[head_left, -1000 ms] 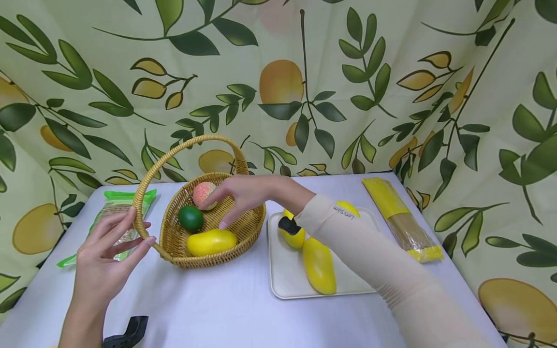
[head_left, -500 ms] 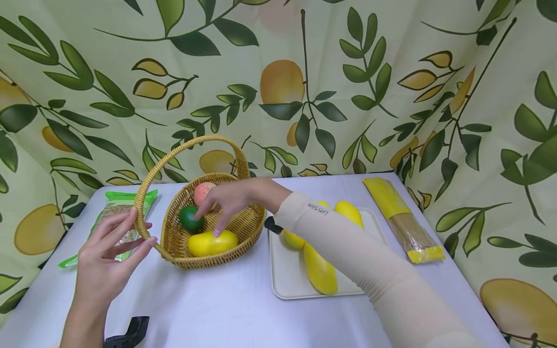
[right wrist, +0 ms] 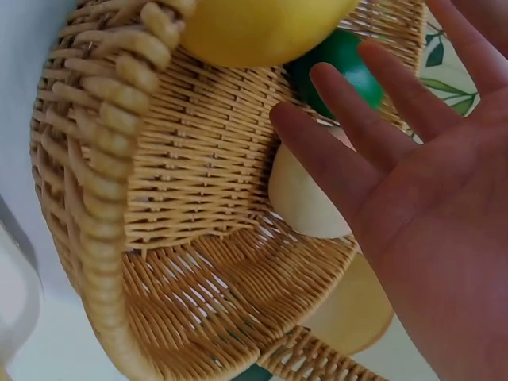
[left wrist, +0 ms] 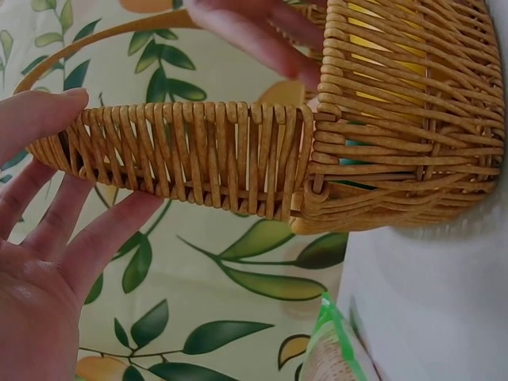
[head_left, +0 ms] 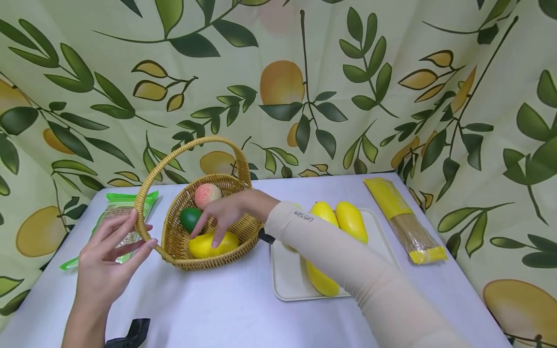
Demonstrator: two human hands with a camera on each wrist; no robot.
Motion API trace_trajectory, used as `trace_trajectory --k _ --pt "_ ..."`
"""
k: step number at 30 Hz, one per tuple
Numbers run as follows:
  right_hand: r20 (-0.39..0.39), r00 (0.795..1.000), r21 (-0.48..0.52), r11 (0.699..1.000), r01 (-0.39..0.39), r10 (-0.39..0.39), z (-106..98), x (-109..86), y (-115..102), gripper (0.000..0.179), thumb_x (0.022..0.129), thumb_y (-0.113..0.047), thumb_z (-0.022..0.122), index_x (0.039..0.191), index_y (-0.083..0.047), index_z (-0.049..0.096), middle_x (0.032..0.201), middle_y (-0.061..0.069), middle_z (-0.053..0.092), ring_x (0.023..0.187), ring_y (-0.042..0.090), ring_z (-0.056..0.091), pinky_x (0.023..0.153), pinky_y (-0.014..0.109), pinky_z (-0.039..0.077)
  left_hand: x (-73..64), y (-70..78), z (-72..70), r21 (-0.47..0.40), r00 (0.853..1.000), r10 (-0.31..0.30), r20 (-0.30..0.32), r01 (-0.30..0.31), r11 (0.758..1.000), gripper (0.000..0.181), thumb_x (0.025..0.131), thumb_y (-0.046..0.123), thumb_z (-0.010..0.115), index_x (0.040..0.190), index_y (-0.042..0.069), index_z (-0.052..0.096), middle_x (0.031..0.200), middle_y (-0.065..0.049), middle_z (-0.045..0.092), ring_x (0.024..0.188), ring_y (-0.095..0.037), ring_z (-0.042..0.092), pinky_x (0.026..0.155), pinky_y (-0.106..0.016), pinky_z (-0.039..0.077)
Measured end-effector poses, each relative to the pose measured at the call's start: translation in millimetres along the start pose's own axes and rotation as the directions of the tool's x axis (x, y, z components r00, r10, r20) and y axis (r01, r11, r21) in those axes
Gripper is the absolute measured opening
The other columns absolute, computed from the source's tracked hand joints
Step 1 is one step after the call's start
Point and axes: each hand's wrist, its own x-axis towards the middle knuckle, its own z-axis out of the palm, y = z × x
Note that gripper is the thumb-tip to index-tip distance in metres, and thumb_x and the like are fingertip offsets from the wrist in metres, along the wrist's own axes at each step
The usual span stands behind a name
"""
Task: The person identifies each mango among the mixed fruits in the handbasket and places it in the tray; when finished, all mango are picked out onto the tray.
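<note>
In the head view my left hand [head_left: 104, 263] pinches the handle [head_left: 150, 181] of a wicker basket [head_left: 204, 264] between thumb and fingers. My right hand [head_left: 228, 210] reaches into the basket from the right, its fingers spread and pointing down over a yellow mango [head_left: 201, 248]. The fingertips overlap the mango in this view. Behind it lie a dark green round fruit [head_left: 189, 219] and a pink, speckled peach [head_left: 207, 194]. The right wrist view shows straight fingers [right wrist: 329, 151] in front of the pale peach [right wrist: 302, 194], with the mango [right wrist: 254, 32] at the top.
Right of the basket, a white tray [head_left: 285, 289] bears several yellow mangoes [head_left: 351, 222], partly hidden by the right sleeve [head_left: 330, 246]. A yellow packet of noodles [head_left: 398, 217] lies at the far right. A green-edged packet [head_left: 126, 197] lies behind the left hand.
My right hand has moved left and toward the front of the basket, from beside the peach to over the mango. The peach is now fully visible. My left hand stays on the handle.
</note>
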Motion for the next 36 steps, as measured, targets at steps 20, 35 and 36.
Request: trace_trajectory --k 20,35,36 --pt "0.071 0.984 -0.105 0.983 -0.153 0.161 0.2 14.5 -2.5 0.051 0.096 -0.018 0.071 0.139 -0.044 0.061 0.158 -0.012 0.046 0.15 0.009 0.034 0.132 0.029 0.024 1.1 -0.1 -0.5 0.007 1.0 0.007 0.002 -0.007 1.0 0.075 0.066 -0.03 0.076 0.135 -0.002 0.064 0.123 0.013 0.062 0.104 0.007 0.068 0.076 -0.006 0.058" --pt "0.05 0.993 -0.068 0.992 -0.103 0.107 11.0 17.6 4.0 0.055 0.095 -0.01 0.07 0.139 -0.042 0.061 0.16 -0.011 0.041 0.131 0.01 0.039 0.109 0.021 0.04 1.1 0.8 -0.8 0.007 1.0 0.001 0.003 -0.001 1.0 0.076 0.065 -0.031 0.076 0.135 -0.002 0.064 0.123 0.012 0.062 0.104 0.007 0.068 0.076 -0.006 0.058" --pt "0.049 0.993 -0.064 0.993 -0.102 0.105 11.7 17.4 4.1 0.055 0.095 -0.009 0.07 0.139 -0.042 0.061 0.16 -0.011 0.041 0.13 0.011 0.039 0.105 0.021 0.041 0.8 1.4 -0.9 0.016 1.0 -0.012 0.003 0.012 1.0 0.077 0.066 -0.03 0.076 0.135 -0.001 0.064 0.123 0.013 0.062 0.103 0.007 0.068 0.076 -0.006 0.058"
